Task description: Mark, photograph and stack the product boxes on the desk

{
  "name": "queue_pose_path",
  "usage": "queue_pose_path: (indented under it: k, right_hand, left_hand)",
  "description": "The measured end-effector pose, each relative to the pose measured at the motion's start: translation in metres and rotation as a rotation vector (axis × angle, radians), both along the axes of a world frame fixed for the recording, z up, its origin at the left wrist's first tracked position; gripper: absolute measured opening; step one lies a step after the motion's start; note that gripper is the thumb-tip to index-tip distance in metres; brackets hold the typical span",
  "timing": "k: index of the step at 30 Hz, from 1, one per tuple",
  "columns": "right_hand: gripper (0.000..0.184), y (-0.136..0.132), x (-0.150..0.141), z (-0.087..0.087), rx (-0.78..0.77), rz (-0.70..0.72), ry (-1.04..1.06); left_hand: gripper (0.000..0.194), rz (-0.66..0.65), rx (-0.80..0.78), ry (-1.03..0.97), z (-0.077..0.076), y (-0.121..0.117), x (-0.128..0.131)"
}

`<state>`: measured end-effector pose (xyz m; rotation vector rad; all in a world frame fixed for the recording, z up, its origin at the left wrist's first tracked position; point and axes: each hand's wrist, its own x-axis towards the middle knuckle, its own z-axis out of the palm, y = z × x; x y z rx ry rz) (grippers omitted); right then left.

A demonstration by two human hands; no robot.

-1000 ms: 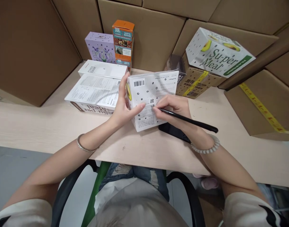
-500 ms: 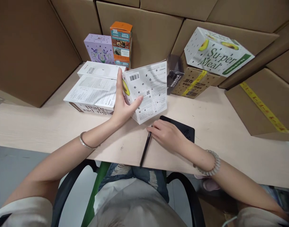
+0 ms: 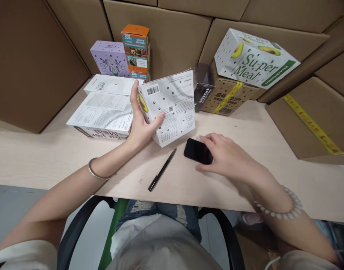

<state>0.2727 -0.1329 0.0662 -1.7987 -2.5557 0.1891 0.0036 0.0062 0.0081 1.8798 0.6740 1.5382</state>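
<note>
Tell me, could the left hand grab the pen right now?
Probably not: the left hand is busy holding the white box. The pen lies in the open on the table with nothing on top of it, so a free hand could likely pick it up.

A slim, silver-coloured metal bangle (image 3: 93, 174) circles the left wrist (image 3: 104, 165); a bracelet of round, pale grey beads (image 3: 296, 211) circles the right. The loose off-white top (image 3: 160, 240) has short sleeves (image 3: 28, 253), above ripped blue denim trousers (image 3: 163, 210) with frayed, pale threads (image 3: 141, 205).
</note>
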Motion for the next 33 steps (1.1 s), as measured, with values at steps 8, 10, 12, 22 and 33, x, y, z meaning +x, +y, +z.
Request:
queue_pose_path:
  k: [8, 10, 12, 22, 33]
  right_hand:
    - [0.046, 0.001, 0.038, -0.015, -0.143, -0.101, 0.12]
    - [0.043, 0.003, 0.038, -0.014, -0.128, -0.069, 0.181]
    - [0.045, 0.003, 0.035, -0.009, -0.144, -0.046, 0.212]
    - [0.057, -0.003, 0.013, 0.01, -0.129, 0.002, 0.409]
    - [0.078, -0.002, 0.013, -0.004, 0.256, 0.072, 0.726]
  left_hand:
    - [0.109, 0.097, 0.033, 0.001, -0.003, 0.001, 0.005]
    - [0.101, 0.08, -0.005, 0.0, -0.003, 0.001, 0.006]
    - [0.093, 0.064, -0.028, 0.005, -0.001, 0.001, 0.006]
    - [0.107, 0.123, 0.023, 0.012, 0.006, -0.008, 0.005]
    - [0.104, 0.096, 0.015, 0.028, 0.007, -0.01, 0.002]
